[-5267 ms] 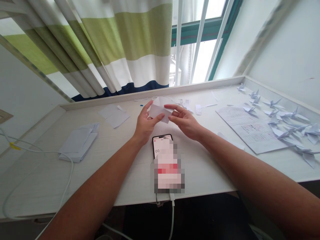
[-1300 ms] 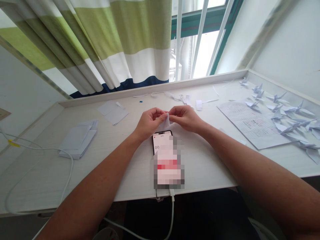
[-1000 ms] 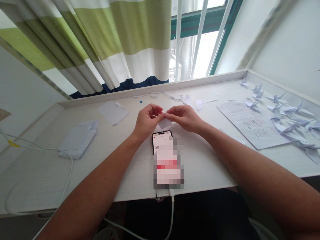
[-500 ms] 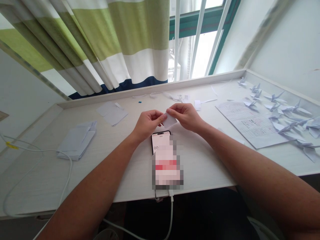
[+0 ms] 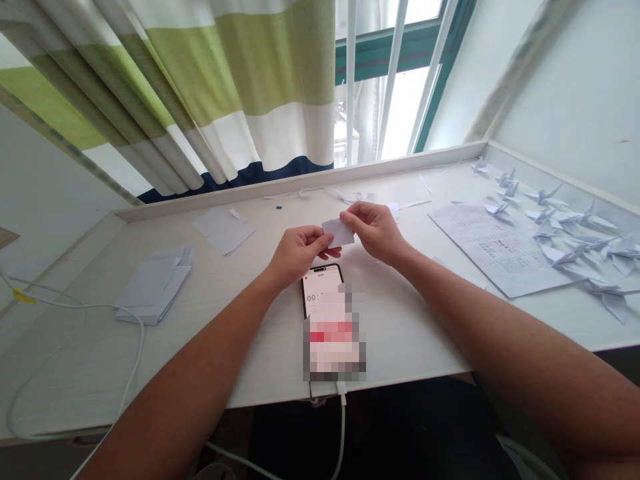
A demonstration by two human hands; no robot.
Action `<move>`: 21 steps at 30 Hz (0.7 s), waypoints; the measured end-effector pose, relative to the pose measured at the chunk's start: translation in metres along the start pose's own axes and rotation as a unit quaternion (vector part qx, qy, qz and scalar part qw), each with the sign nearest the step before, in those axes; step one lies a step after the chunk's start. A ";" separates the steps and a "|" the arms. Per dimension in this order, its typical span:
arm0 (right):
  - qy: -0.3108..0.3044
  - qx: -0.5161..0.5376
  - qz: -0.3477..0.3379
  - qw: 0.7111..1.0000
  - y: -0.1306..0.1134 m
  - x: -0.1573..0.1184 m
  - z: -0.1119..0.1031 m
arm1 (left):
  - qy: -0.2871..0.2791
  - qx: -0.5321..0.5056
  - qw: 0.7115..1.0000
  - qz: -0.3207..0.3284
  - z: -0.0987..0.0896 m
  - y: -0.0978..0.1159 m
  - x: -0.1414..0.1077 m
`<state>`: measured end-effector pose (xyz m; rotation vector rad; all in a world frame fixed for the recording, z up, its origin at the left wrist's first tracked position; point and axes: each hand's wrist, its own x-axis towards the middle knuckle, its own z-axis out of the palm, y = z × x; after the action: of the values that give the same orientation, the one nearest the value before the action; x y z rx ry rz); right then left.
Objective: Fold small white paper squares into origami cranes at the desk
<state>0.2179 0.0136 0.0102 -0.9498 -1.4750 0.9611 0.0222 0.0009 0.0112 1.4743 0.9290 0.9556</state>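
Observation:
A small white piece of folded paper (image 5: 339, 233) is held up between my two hands, above the desk. My left hand (image 5: 300, 251) pinches its lower left corner between thumb and fingers. At the upper right corner, my right hand (image 5: 373, 229) grips it the same way. The paper faces me nearly flat and looks roughly rectangular; its back is hidden. Just below my hands lies a phone (image 5: 320, 280) with a lit screen, partly blurred out, and a white cable (image 5: 343, 413) plugged into its near end.
Several folded paper cranes (image 5: 575, 250) crowd the desk's right side, some beside a written sheet (image 5: 480, 247). On the left lie a stack of folded paper (image 5: 153, 287) and loose white sheets (image 5: 225, 230). Paper scraps (image 5: 305, 194) lie along the back; a cable (image 5: 137, 347) loops at left.
The paper has turned from a tilted position to a more level one, facing me more squarely. My right hand has shifted slightly right, and my left fingers show more beneath the paper.

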 end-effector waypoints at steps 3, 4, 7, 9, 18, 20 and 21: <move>-0.041 -0.027 -0.001 0.999 -0.001 0.000 -0.003 | -0.022 0.025 0.999 0.002 0.001 0.000 -0.001; -0.053 -0.036 0.000 0.998 -0.001 0.000 -0.003 | -0.024 0.027 0.999 0.001 0.001 0.000 -0.002; -0.067 -0.039 0.002 0.997 -0.001 0.001 -0.003 | -0.017 0.028 0.999 0.005 0.002 0.000 -0.002; -0.049 -0.038 -0.007 0.998 -0.001 0.001 0.000 | -0.014 0.029 0.999 0.010 0.002 0.001 -0.002; -0.046 -0.048 -0.028 0.997 0.000 -0.001 0.003 | -0.032 0.033 0.999 0.003 0.003 -0.001 -0.003; -0.054 -0.057 -0.023 0.997 0.000 -0.001 0.002 | -0.040 0.033 0.999 -0.009 0.003 -0.001 -0.004; -0.048 -0.061 -0.020 0.997 0.000 -0.001 0.002 | -0.042 0.032 0.999 -0.015 0.003 0.000 -0.004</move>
<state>0.2156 0.0121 0.0098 -0.9695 -1.6438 0.9055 0.0237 -0.0039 0.0108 1.5388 0.9262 0.8432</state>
